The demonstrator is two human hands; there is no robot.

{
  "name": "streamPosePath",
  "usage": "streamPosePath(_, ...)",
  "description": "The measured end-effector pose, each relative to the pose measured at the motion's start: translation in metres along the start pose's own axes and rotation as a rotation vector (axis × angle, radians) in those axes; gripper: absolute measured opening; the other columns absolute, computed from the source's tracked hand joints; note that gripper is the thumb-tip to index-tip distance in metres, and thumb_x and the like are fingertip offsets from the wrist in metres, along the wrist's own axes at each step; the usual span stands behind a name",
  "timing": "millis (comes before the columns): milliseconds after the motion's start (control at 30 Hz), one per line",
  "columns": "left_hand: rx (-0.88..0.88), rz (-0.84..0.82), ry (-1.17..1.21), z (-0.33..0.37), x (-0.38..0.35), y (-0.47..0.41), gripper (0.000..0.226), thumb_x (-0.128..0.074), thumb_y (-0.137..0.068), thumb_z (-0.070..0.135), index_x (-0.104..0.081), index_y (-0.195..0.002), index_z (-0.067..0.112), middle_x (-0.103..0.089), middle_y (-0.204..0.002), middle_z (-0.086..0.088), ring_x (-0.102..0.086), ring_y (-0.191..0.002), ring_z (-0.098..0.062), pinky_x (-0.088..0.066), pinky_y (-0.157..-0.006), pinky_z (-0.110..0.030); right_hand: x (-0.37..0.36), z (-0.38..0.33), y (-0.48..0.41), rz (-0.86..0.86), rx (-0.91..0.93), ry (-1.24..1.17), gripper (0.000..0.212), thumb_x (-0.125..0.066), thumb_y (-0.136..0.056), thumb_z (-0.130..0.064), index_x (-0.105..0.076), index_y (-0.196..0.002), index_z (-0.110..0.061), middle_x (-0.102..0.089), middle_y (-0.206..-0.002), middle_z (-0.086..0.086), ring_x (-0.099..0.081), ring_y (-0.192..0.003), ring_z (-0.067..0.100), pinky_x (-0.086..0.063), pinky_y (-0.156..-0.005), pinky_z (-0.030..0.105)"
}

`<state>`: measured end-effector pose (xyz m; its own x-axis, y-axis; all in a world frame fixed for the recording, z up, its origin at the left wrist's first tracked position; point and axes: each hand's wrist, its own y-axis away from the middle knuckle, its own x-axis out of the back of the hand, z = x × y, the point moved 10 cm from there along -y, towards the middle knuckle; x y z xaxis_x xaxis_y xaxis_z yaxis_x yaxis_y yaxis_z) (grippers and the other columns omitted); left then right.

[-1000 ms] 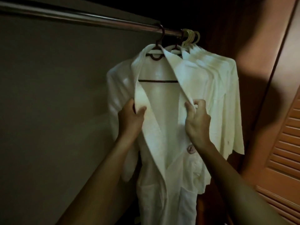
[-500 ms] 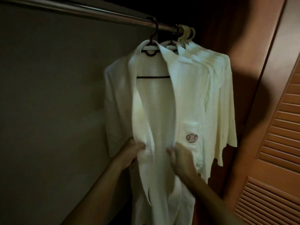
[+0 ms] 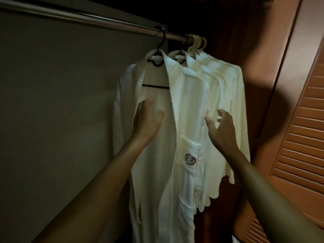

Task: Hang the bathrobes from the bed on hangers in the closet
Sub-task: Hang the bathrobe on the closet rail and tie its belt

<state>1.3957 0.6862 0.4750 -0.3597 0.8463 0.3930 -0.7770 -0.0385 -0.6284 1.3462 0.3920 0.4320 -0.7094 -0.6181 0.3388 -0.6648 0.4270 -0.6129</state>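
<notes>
Under steel closet rod (image 3: 87, 16), 12 o'clock: white towelling bathrobe (image 3: 184, 106) is hanging on dark hanger (image 3: 155, 86). Left hand (image 3: 149, 120) at 9 o'clock of lapel, right hand (image 3: 221, 128) at 3, fingers spread, gripping nothing. Judging cloth soft, limp; lapels are offering best hold.

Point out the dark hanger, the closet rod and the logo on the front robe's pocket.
dark hanger (image 3: 156, 86): head view, on its horizontal crossbar.
closet rod (image 3: 87, 19): head view, bare metal left of the hooks.
pocket logo (image 3: 190, 159): head view, middle of the emblem.
</notes>
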Motion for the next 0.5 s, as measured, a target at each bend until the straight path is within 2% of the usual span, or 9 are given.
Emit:
streamPosePath(67, -0.091, -0.090, -0.005, 0.040, -0.011, -0.025, 0.071, -0.057, -0.090, 0.067, -0.045, -0.145, 0.023, -0.045, -0.150, -0.002, -0.046, -0.136, -0.022, -0.040, -0.111, -0.042, -0.013, 0.003, -0.017, -0.162, -0.046, -0.002, 0.076, -0.059, -0.097, -0.052, -0.031, -0.154, -0.011, -0.043, -0.153, 0.013, -0.048, -0.137, 0.029, -0.041, -0.112, 0.044)
streamPosePath(133, -0.142, -0.174, -0.096, 0.058, -0.026, -0.048, 0.087, -0.052, -0.083, 0.081, -0.039, -0.150, 0.027, -0.041, -0.154, 0.000, -0.042, -0.140, -0.024, -0.036, -0.114, -0.047, -0.029, 0.002, -0.022, -0.320, -0.064, -0.017, 0.082, -0.062, -0.095, -0.054, -0.024, -0.157, -0.017, -0.047, -0.153, 0.012, -0.049, -0.137, 0.028, -0.040, -0.108, 0.036)
streamPosePath(167, -0.150, -0.208, -0.173, 0.059, -0.035, -0.057, 0.091, -0.051, -0.080, 0.085, -0.038, -0.150, 0.027, -0.042, -0.153, 0.000, -0.042, -0.139, -0.025, -0.035, -0.114, -0.049, -0.034, 0.002, -0.023, -0.366, -0.054, -0.016, 0.082, -0.066, -0.093, -0.053, -0.026, -0.155, -0.018, -0.051, -0.149, 0.010, -0.053, -0.133, 0.028, -0.043, -0.104, 0.035)
streamPosePath(233, -0.149, -0.275, -0.361, 0.052, -0.051, -0.071, 0.092, -0.052, -0.078, 0.085, -0.042, -0.147, 0.026, -0.047, -0.148, -0.002, -0.044, -0.136, -0.028, -0.036, -0.112, -0.052, -0.036, 0.002, -0.027, -0.403, -0.001, 0.044, 0.071, -0.071, -0.089, -0.052, -0.042, -0.143, -0.017, -0.064, -0.131, 0.006, -0.063, -0.116, 0.027, -0.049, -0.092, 0.035)
streamPosePath(300, -0.171, -0.268, -0.470, 0.045, -0.056, -0.078, 0.080, -0.057, -0.081, 0.076, -0.051, -0.141, 0.025, -0.055, -0.139, -0.005, -0.052, -0.128, -0.030, -0.042, -0.106, -0.049, -0.030, 0.001, -0.032, -0.393, 0.075, 0.148, 0.053, -0.072, -0.087, -0.054, -0.058, -0.122, -0.016, -0.069, -0.111, 0.002, -0.066, -0.099, 0.025, -0.053, -0.081, 0.037)
streamPosePath(400, -0.124, -0.139, -0.332, 0.034, -0.042, -0.085, 0.050, -0.064, -0.093, 0.049, -0.064, -0.127, 0.013, -0.065, -0.124, -0.010, -0.062, -0.114, -0.032, -0.047, -0.090, -0.034, 0.003, 0.007, -0.031, -0.258, 0.057, 0.120, 0.032, -0.070, -0.089, -0.051, -0.065, -0.094, -0.020, -0.068, -0.087, -0.003, -0.067, -0.081, 0.020, -0.050, -0.067, 0.032)
streamPosePath(467, -0.153, -0.084, -0.336, 0.032, -0.036, -0.085, 0.035, -0.060, -0.098, 0.035, -0.067, -0.120, 0.009, -0.067, -0.121, -0.013, -0.063, -0.112, -0.034, -0.041, -0.082, -0.030, 0.016, 0.009, -0.019, -0.214, 0.050, 0.060, 0.028, -0.065, -0.093, -0.051, -0.066, -0.093, -0.023, -0.069, -0.085, -0.005, -0.068, -0.079, 0.018, -0.054, -0.069, 0.036)
streamPosePath(500, -0.167, -0.072, -0.339, 0.031, -0.035, -0.084, 0.030, -0.059, -0.098, 0.032, -0.067, -0.118, 0.011, -0.068, -0.120, -0.012, -0.063, -0.111, -0.033, -0.038, -0.080, -0.028, 0.013, 0.007, -0.012, -0.263, 0.055, 0.015, 0.028, -0.063, -0.094, -0.052, -0.068, -0.096, -0.025, -0.071, -0.087, -0.005, -0.069, -0.080, 0.017, -0.058, -0.073, 0.040)
